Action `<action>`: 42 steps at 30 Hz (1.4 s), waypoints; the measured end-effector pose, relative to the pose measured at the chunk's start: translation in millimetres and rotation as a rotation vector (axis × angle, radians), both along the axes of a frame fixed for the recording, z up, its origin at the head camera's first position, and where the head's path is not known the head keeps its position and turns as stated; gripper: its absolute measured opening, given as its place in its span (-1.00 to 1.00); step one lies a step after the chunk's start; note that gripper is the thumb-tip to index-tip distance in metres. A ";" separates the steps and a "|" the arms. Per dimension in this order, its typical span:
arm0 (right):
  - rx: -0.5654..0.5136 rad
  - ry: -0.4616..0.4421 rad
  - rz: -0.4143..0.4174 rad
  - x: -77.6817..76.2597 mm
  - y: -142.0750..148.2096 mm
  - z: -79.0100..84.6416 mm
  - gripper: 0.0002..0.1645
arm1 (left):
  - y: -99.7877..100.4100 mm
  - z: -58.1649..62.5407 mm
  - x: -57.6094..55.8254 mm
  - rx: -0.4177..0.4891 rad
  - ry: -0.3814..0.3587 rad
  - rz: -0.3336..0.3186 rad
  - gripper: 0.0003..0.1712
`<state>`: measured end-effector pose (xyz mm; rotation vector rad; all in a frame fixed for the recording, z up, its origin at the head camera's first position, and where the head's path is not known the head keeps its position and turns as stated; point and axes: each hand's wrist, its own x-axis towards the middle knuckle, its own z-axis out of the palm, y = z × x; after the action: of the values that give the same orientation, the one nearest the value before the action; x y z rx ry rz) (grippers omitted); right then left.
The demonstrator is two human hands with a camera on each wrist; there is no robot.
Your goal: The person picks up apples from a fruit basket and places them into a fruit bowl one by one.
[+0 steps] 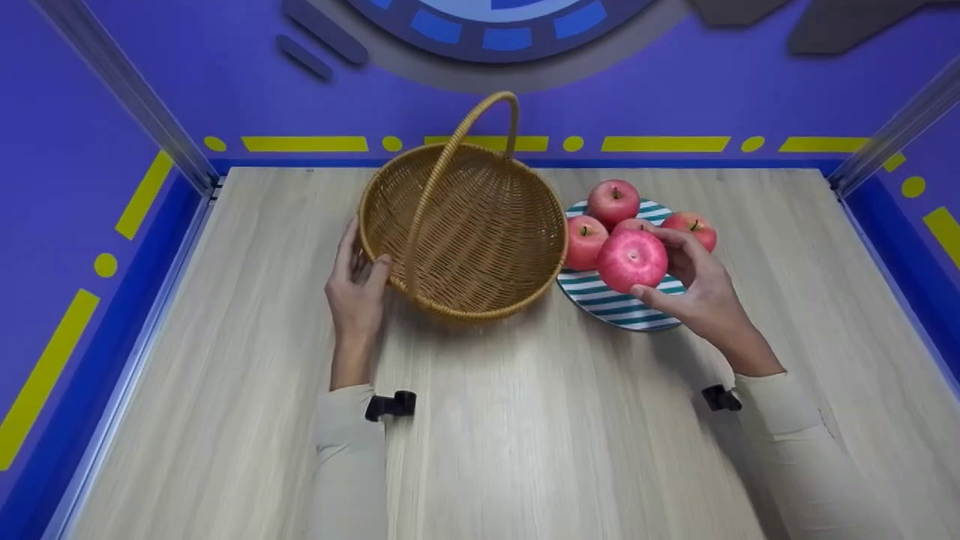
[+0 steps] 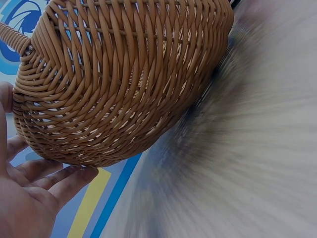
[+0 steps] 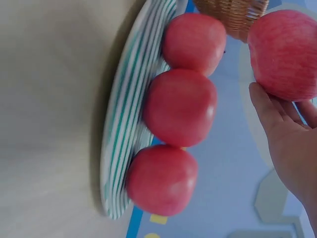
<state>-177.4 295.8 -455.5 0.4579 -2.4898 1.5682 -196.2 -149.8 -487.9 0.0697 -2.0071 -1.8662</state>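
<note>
A brown wicker basket (image 1: 487,225) with a tall arched handle sits left of a striped plate (image 1: 622,307); no fruit shows inside it. My left hand (image 1: 356,296) grips the basket's near left rim, thumb on the edge and fingers against the outer weave (image 2: 124,89). Above the plate, my right hand (image 1: 697,289) holds a red apple (image 1: 632,260) between thumb and fingers. In the right wrist view that apple (image 3: 285,54) is clear of the others. Several apples (image 1: 613,201) rest on the plate, one partly hidden behind the held apple.
Light wood-grain tabletop (image 1: 510,435) lies under everything. A blue back wall (image 1: 675,105) with yellow marks rises just behind the basket and plate, and blue side panels (image 1: 60,187) stand left and right. The basket's right rim comes close to the plate.
</note>
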 end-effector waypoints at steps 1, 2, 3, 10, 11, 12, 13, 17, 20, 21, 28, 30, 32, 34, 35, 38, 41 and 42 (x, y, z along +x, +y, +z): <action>0.011 -0.018 -0.002 0.7 2.5 -1.2 0.00 | 0.3 0.0 -0.1 0.002 0.001 0.000 -0.22; 0.024 -0.033 -0.003 1.6 4.8 -2.2 0.01 | 0.4 0.1 -0.1 0.004 0.002 -0.002 -0.22; 0.038 -0.045 -0.004 2.4 7.4 -3.5 0.02 | 0.5 0.2 0.1 0.004 0.003 -0.003 -0.22; 0.083 -0.109 -0.003 8.8 22.4 -9.8 0.01 | 0.5 0.6 0.4 -0.009 0.008 -0.002 -0.22; 0.085 -0.116 -0.004 9.3 24.4 -10.9 0.00 | 0.2 0.2 0.1 -0.010 0.008 0.000 -0.22; 0.082 -0.123 -0.001 9.5 26.3 -12.1 0.00 | 0.2 0.3 0.1 -0.011 0.008 0.002 -0.22; 0.079 -0.132 0.001 9.7 28.2 -13.2 -0.01 | 0.2 0.2 0.0 -0.010 0.008 0.004 -0.22; 0.080 -0.154 0.016 11.2 35.2 -17.8 -0.05 | 0.4 0.4 0.0 0.006 0.015 0.006 -0.21; 0.099 -0.160 0.021 12.6 39.1 -20.4 -0.06 | 0.5 0.2 0.0 0.013 0.013 0.008 -0.22; 0.108 -0.162 0.019 12.9 40.1 -21.0 -0.06 | 0.4 -0.1 -0.1 0.010 0.013 0.010 -0.22; 0.144 -0.225 0.005 12.6 45.5 -26.5 -0.01 | 0.8 0.8 0.8 -0.013 0.003 0.018 -0.23; 0.150 -0.251 0.007 12.1 47.1 -29.0 0.01 | 0.7 0.8 1.3 -0.007 -0.003 0.021 -0.22; 0.149 -0.278 0.011 11.6 48.5 -30.9 0.03 | 0.9 0.8 1.7 -0.003 -0.006 0.023 -0.22; 0.150 -0.298 0.012 11.1 50.1 -32.4 0.04 | 1.0 0.7 1.8 -0.003 -0.007 0.023 -0.22; 0.148 -0.308 0.013 10.8 50.5 -32.5 0.05 | 1.0 0.7 2.0 -0.004 -0.008 0.023 -0.22; 0.140 -0.327 0.018 9.9 51.2 -32.2 0.06 | 1.1 0.4 2.1 -0.013 -0.007 0.023 -0.23; 0.137 -0.339 0.023 9.3 51.4 -31.5 0.05 | 0.9 -0.1 2.2 -0.015 -0.010 0.024 -0.23; 0.136 -0.341 0.025 9.2 51.4 -31.4 0.04 | 0.7 -0.4 2.1 -0.015 -0.012 0.024 -0.23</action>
<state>-168.2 347.2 -486.8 0.2560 -2.8664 1.6090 -194.1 -149.0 -488.2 0.0999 -2.0191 -1.8403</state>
